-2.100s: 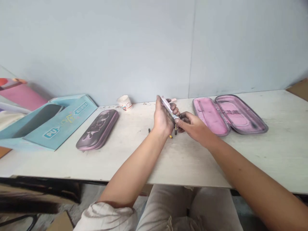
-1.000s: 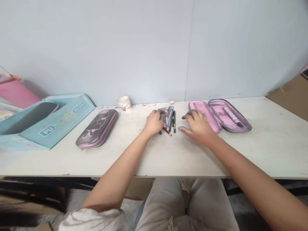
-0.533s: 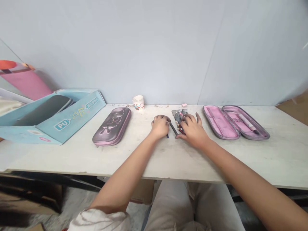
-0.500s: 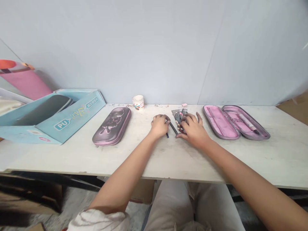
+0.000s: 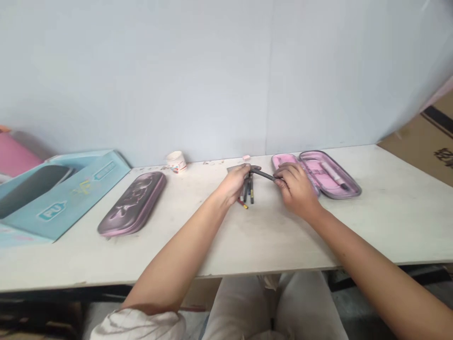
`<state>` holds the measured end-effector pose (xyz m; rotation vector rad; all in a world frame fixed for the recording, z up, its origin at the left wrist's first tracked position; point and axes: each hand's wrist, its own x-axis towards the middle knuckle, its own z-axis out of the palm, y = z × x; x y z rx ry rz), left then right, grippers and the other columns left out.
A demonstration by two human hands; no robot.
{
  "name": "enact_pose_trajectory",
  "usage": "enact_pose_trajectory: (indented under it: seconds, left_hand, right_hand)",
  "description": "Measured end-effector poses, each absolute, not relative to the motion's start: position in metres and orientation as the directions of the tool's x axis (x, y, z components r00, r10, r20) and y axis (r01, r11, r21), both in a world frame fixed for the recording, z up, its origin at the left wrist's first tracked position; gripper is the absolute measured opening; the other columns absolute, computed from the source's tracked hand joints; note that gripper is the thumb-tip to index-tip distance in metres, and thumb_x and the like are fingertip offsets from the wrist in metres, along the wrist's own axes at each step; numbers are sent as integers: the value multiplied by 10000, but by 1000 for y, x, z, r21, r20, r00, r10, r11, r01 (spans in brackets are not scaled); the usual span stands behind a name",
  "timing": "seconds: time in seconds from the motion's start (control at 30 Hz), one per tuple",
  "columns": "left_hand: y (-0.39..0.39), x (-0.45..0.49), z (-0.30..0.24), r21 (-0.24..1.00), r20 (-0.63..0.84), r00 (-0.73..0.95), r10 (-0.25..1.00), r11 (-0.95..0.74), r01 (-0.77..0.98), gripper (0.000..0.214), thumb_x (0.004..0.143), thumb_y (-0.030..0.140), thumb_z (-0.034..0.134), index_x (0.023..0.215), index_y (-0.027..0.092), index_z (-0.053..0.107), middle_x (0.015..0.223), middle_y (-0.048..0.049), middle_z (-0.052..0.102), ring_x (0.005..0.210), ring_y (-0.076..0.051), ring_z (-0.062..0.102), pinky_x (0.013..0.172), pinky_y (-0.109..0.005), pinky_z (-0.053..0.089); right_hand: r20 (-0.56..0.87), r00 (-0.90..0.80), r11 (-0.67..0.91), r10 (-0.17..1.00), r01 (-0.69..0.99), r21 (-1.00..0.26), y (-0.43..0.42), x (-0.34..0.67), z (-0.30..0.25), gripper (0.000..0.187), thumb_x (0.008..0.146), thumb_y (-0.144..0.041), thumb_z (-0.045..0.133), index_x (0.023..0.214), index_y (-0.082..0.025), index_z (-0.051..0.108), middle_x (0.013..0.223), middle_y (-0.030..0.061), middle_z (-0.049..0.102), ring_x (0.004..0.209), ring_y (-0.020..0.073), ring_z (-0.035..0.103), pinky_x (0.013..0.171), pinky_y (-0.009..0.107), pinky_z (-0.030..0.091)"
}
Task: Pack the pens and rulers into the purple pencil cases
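Observation:
A dark pen-like stick (image 5: 264,174) spans the gap between my hands, slightly above the table. My left hand (image 5: 236,183) has its thumb and fingers closed at the stick's left end. My right hand (image 5: 296,188) pinches the right end, fingers curled. Under and beside the left hand lie several dark pencils (image 5: 251,192), one of them red with a yellow end; that hand partly covers them. Behind the right hand, an opened pencil case (image 5: 355,189) with pink lining holds a white tube-like marker (image 5: 332,174) with a dark tip.
A closed dark pencil case (image 5: 132,203) with a shiny pattern lies on the left. Behind it stands a small paper cup (image 5: 176,162). A pink eraser (image 5: 247,157) rests near the wall. A light-blue box (image 5: 85,193) is far left; a cardboard box (image 5: 428,137) is far right.
The view has turned to the right. The dark stick has come up off the table into both hands. My right hand has left the pile of pencils and moved right, near the opened case.

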<state>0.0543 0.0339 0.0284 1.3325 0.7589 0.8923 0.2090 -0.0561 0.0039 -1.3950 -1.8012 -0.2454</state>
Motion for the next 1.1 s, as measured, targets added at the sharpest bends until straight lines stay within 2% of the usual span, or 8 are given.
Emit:
enact_pose_trajectory:
  seconds: [0.17, 0.33, 0.43, 0.53, 0.63, 0.83, 0.93, 1.1]
  left_hand:
    - [30, 136, 31, 992, 14, 564, 826, 61, -114, 182, 820, 303, 487, 775, 155, 583, 871, -53, 640, 869, -142, 558, 829, -289, 398]
    - [23, 219, 22, 975, 91, 554, 827, -189, 121, 177, 790, 318, 528, 779, 157, 601, 819, -52, 638, 816, -166, 568, 794, -294, 404]
    - [17, 256, 15, 867, 165, 610, 775, -409, 285, 167, 791, 290, 512, 826, 153, 600, 923, -96, 646, 914, -212, 574, 846, -325, 400]
    - [14, 275, 9, 629, 160, 695, 701, -615, 475, 208, 782, 284, 510, 912, 141, 587, 1020, -146, 626, 1010, -268, 551, 894, -381, 382]
    - [13, 278, 4, 429, 104, 740, 664, -702, 569, 261, 798, 308, 477, 961, 128, 574, 1056, -178, 607, 1034, -305, 534, 890, -424, 382]
    - [8, 260, -14, 249, 200, 762, 616, -784, 569, 384, 830, 295, 426, 1134, 79, 517, 1184, -183, 543, 1140, -283, 462, 980, -395, 335]
    - [3, 249, -19, 255, 219, 751, 623, -780, 572, 407, 844, 305, 414, 1171, 78, 501, 1197, -162, 539, 1164, -260, 444, 1003, -368, 325]
    - [-4, 220, -13, 365, 268, 725, 634, -764, 533, 384, 861, 285, 392, 1165, 87, 516, 1177, -147, 559, 1132, -231, 482, 982, -340, 362]
  right_hand:
    - [689, 30, 232, 724, 930, -284, -76, 277, -1, 204, 881, -292, 378, 916, -196, 555, 994, 91, 592, 1067, 258, 456, 900, 407, 349]
    - [676, 248, -95, 694, 962, -257, -93, 338, -17, 199, 843, -312, 436, 905, -165, 555, 981, 118, 594, 986, 272, 470, 861, 402, 350]
    - [651, 372, -277, 662, 928, -249, -96, 358, -24, 213, 840, -303, 423, 867, -149, 566, 903, 144, 595, 944, 295, 473, 818, 421, 352]
    - [566, 436, -378, 700, 898, -224, -93, 365, -28, 265, 847, -322, 408, 865, -124, 583, 888, 172, 583, 918, 307, 484, 769, 422, 364]
    - [493, 471, -406, 732, 882, -239, -87, 365, -29, 327, 853, -375, 399, 908, -112, 585, 907, 176, 566, 879, 298, 504, 707, 389, 382]
    - [493, 427, -296, 758, 899, -323, -85, 362, -39, 345, 852, -380, 404, 982, -115, 582, 932, 151, 529, 858, 259, 530, 709, 347, 407]
    - [493, 416, -256, 764, 897, -359, -88, 359, -43, 340, 845, -392, 412, 978, -135, 591, 959, 130, 523, 865, 244, 544, 732, 334, 419]
    - [434, 430, -291, 792, 890, -351, -99, 350, -42, 375, 847, -433, 380, 970, -160, 606, 1018, 118, 528, 876, 234, 559, 727, 328, 420]
